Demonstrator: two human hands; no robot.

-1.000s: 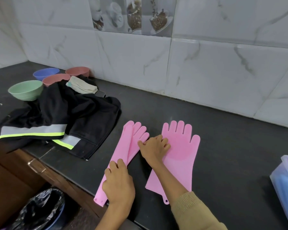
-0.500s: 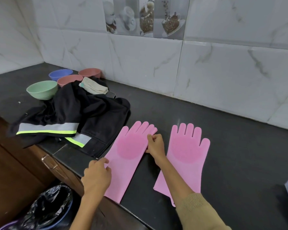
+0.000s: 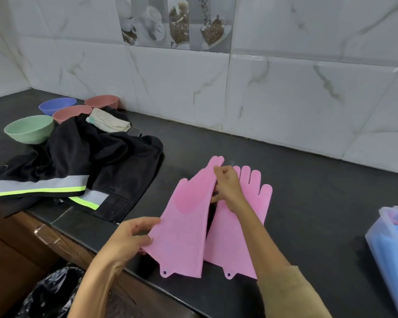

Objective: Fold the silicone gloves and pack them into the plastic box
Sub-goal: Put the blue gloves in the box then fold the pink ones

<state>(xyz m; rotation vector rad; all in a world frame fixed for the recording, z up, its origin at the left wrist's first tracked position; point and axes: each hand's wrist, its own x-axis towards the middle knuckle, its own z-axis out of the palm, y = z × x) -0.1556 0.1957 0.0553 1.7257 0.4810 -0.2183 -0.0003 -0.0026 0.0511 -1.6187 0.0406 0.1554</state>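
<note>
Two pink silicone gloves lie on the black counter. The left glove (image 3: 186, 216) is lifted and tilted, its right edge overlapping the other one. My left hand (image 3: 129, 237) pinches its cuff edge, and my right hand (image 3: 226, 184) pinches it near the fingers. The right glove (image 3: 246, 216) lies flat, fingers pointing toward the wall, partly under my right forearm. The plastic box (image 3: 391, 249) stands at the right edge of the view, translucent, with blue things inside.
A black garment with reflective stripes (image 3: 78, 171) is heaped on the left of the counter (image 3: 319, 214), a folded cloth (image 3: 108, 122) on top. Several bowls (image 3: 29, 130) stand behind it. A bin with a black bag (image 3: 48, 294) sits below the counter edge.
The left glove was lying flat; both hands have since lifted it and swung it right, toward the right glove. The view has shifted right, so the plastic box shows again.
</note>
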